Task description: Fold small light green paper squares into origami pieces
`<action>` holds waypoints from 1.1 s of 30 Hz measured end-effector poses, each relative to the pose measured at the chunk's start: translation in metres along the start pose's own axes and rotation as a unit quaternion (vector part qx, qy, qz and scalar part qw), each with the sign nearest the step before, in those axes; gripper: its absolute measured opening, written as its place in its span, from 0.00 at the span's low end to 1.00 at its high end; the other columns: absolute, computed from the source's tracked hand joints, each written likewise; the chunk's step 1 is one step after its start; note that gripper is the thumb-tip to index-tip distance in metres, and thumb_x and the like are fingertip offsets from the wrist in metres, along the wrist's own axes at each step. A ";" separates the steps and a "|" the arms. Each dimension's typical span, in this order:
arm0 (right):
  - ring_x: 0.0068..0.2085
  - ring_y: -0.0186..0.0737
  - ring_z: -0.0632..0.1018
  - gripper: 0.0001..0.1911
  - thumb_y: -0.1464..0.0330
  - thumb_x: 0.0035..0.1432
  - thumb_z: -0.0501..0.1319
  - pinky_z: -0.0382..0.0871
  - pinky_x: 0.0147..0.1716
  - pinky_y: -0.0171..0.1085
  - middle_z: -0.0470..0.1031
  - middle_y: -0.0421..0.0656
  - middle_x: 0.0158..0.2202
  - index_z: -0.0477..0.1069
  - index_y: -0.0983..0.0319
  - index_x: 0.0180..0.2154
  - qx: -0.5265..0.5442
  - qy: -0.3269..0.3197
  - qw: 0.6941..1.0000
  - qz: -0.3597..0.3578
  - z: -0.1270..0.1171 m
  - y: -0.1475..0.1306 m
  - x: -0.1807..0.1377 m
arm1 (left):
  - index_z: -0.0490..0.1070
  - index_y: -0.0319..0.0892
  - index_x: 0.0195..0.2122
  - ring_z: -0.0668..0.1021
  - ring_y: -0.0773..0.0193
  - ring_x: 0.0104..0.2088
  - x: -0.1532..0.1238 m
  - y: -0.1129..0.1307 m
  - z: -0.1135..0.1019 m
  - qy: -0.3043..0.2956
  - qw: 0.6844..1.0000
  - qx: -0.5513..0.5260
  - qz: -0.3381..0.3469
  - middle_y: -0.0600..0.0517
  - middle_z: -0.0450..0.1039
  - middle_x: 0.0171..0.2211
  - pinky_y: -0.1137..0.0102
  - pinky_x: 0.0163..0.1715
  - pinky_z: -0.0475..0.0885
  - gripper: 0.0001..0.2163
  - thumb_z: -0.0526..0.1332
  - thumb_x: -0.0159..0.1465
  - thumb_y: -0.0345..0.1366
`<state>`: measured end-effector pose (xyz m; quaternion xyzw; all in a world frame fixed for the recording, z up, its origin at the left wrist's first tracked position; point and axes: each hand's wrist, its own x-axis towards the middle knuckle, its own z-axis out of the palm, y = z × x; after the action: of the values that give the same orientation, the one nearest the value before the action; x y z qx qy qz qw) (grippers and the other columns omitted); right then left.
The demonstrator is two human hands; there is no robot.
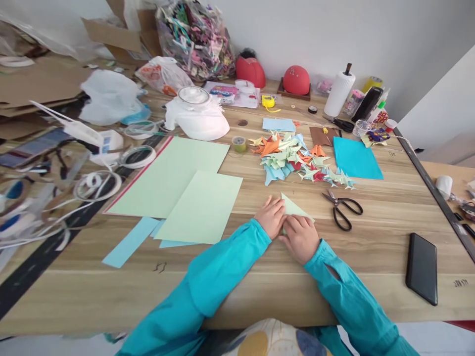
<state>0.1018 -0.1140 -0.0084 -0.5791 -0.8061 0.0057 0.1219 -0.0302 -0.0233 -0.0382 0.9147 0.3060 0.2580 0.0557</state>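
Note:
A pale green sheet of origami paper (294, 207), folded into a triangle, lies on the table under both my hands. My left hand (271, 217) holds down its left side with the fingers together. My right hand (301, 238) presses on the lower edge, fingers curled over it; the fingertips are partly hidden. Just beyond is a pile of folded paper cranes (287, 158) in green, orange, blue and red. Black-handled scissors (342, 207) lie to the right of my right hand. Larger pale green sheets (202, 207) rest on the left, over blue paper strips (131, 242).
A turquoise cloth-like square (358, 158) lies behind the scissors, and a black phone (422, 269) near the right edge. Tape rolls and cables (98, 185) clutter the left. Bags, a yellow tape measure (267, 102) and a white bottle (339, 94) stand along the wall.

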 end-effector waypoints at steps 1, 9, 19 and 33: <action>0.50 0.48 0.65 0.24 0.58 0.56 0.55 0.56 0.50 0.45 0.69 0.50 0.48 0.65 0.65 0.50 0.001 -0.003 1.000 0.002 -0.001 -0.001 0.000 | 0.70 0.32 0.42 0.68 0.52 0.53 -0.001 0.003 0.001 0.001 1.000 0.019 -0.008 0.37 0.69 0.48 0.52 0.55 0.58 0.15 0.48 0.63 0.35; 0.51 0.48 0.64 0.24 0.58 0.57 0.53 0.56 0.50 0.45 0.69 0.50 0.48 0.65 0.65 0.50 0.012 -0.021 1.000 0.010 -0.006 -0.002 0.000 | 0.65 0.28 0.48 0.64 0.50 0.56 -0.001 0.010 0.006 -0.027 0.996 0.075 -0.041 0.34 0.65 0.52 0.54 0.54 0.60 0.18 0.47 0.63 0.35; 0.52 0.48 0.64 0.24 0.59 0.53 0.59 0.57 0.51 0.45 0.67 0.49 0.52 0.65 0.63 0.50 0.010 -0.041 0.999 0.010 -0.010 -0.003 0.001 | 0.63 0.28 0.51 0.62 0.50 0.57 0.012 0.003 0.006 -0.054 0.995 0.033 -0.081 0.34 0.63 0.53 0.52 0.56 0.57 0.20 0.46 0.63 0.35; 0.41 0.48 0.67 0.25 0.56 0.57 0.53 0.59 0.38 0.45 0.69 0.49 0.41 0.61 0.60 0.53 -0.048 -0.056 0.994 0.086 -0.013 -0.005 0.021 | 0.47 0.34 0.61 0.67 0.58 0.53 0.013 -0.025 -0.003 -0.017 0.987 -0.132 -0.085 0.42 0.69 0.49 0.59 0.55 0.58 0.25 0.39 0.66 0.42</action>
<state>0.0930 -0.0976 0.0089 -0.6504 -0.7580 0.0095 0.0480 -0.0362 0.0045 -0.0363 0.8741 0.3454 0.2748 0.2029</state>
